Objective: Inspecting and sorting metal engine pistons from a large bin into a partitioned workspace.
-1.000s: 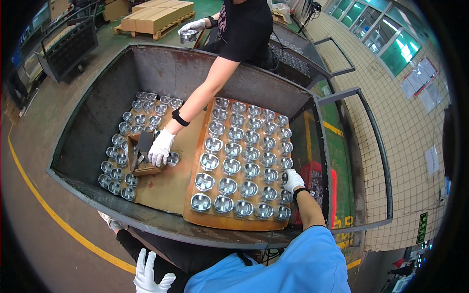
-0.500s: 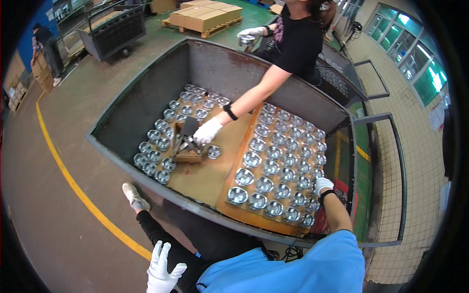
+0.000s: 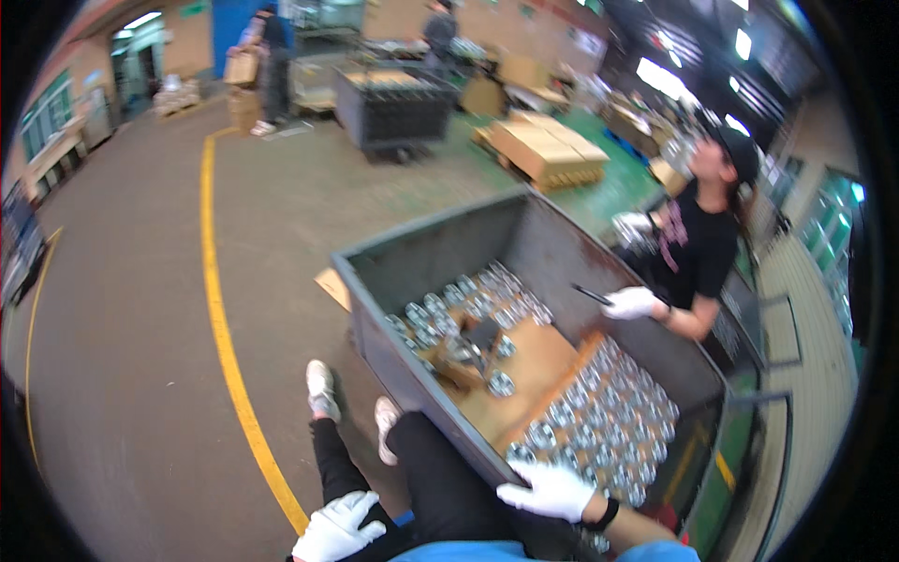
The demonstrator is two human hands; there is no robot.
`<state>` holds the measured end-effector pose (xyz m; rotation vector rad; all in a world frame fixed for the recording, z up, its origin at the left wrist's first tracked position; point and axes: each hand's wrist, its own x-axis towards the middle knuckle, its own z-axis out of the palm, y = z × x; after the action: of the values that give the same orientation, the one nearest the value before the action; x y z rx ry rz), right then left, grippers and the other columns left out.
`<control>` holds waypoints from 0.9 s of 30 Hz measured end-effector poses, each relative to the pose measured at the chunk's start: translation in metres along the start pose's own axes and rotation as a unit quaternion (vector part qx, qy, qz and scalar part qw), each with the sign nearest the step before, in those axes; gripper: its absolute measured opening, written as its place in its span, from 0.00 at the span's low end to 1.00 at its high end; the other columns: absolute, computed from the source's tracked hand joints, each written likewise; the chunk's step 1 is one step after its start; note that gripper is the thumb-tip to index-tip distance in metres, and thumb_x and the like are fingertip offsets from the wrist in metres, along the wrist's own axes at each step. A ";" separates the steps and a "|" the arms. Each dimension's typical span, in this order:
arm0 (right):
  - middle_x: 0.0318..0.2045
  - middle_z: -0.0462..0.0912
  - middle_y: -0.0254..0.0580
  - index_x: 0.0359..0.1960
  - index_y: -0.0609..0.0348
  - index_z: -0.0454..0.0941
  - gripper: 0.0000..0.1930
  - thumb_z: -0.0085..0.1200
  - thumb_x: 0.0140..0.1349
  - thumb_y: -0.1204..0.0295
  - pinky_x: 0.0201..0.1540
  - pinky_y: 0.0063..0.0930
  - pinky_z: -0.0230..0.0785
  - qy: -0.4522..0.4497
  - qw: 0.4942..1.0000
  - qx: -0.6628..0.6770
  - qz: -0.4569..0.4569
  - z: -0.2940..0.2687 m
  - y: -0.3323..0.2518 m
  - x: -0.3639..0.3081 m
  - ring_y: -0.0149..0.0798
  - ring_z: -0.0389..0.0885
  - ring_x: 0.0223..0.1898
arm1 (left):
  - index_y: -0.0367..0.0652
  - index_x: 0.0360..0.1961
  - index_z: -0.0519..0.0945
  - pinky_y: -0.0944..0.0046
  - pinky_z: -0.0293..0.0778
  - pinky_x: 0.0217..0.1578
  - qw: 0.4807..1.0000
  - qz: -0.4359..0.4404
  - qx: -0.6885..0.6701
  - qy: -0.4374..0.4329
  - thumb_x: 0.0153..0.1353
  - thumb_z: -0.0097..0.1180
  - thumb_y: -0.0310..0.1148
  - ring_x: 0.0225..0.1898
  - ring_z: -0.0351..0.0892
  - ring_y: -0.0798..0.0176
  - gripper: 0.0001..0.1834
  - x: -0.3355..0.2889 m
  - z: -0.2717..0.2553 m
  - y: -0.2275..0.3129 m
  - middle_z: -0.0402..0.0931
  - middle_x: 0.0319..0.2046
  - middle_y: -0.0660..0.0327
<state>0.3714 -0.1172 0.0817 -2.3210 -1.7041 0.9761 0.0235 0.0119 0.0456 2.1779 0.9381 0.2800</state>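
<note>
Left hand (image 3: 339,527) lies over a leg (image 3: 339,464), right hand (image 3: 548,491) over the near edge of the bin (image 3: 449,245); pistons (image 3: 560,413) crowd its right end.

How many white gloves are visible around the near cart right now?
4. Wearer's left hand, by the leg; right hand, at the cart's edge; co-worker's farther hand and the one holding a dark rod. Others could be hidden.

left hand (image 3: 339,529) low, right hand (image 3: 548,491) palm down, both gloved
</note>
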 end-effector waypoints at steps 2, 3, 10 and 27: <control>0.48 0.80 0.60 0.62 0.55 0.70 0.32 0.51 0.63 0.46 0.54 0.42 0.71 0.037 0.999 0.040 -0.005 0.004 -0.029 -0.005 0.58 0.79 0.50 | 0.40 0.56 0.78 0.52 0.72 0.57 0.996 -0.009 0.081 0.021 0.59 0.61 0.45 0.55 0.77 0.46 0.27 -0.025 0.012 -0.023 0.80 0.51 0.50; 0.50 0.79 0.60 0.60 0.59 0.71 0.31 0.54 0.62 0.50 0.56 0.43 0.70 0.016 0.998 0.057 0.034 0.007 -0.031 -0.006 0.58 0.78 0.52 | 0.40 0.56 0.78 0.52 0.72 0.57 0.996 -0.039 0.084 0.013 0.59 0.60 0.47 0.55 0.77 0.46 0.28 -0.035 0.016 -0.028 0.80 0.51 0.50; 0.53 0.76 0.67 0.65 0.70 0.63 0.33 0.53 0.64 0.58 0.61 0.44 0.66 0.062 0.996 0.068 -0.004 0.006 -0.042 -0.037 0.61 0.74 0.57 | 0.40 0.55 0.78 0.52 0.74 0.54 0.994 -0.100 0.045 -0.015 0.62 0.55 0.52 0.51 0.79 0.44 0.29 -0.072 0.036 -0.013 0.80 0.48 0.47; 0.61 0.71 0.62 0.63 0.67 0.66 0.31 0.55 0.64 0.60 0.67 0.44 0.58 0.278 0.950 0.024 -0.142 0.047 -0.059 -0.031 0.59 0.67 0.63 | 0.42 0.54 0.77 0.50 0.76 0.48 0.993 -0.060 0.075 0.063 0.61 0.53 0.48 0.46 0.79 0.44 0.25 -0.062 0.049 0.031 0.80 0.44 0.47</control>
<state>0.2925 -0.1358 0.0836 -1.9762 -1.6680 0.2671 0.0181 -0.0728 0.0384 2.2493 1.1887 0.3002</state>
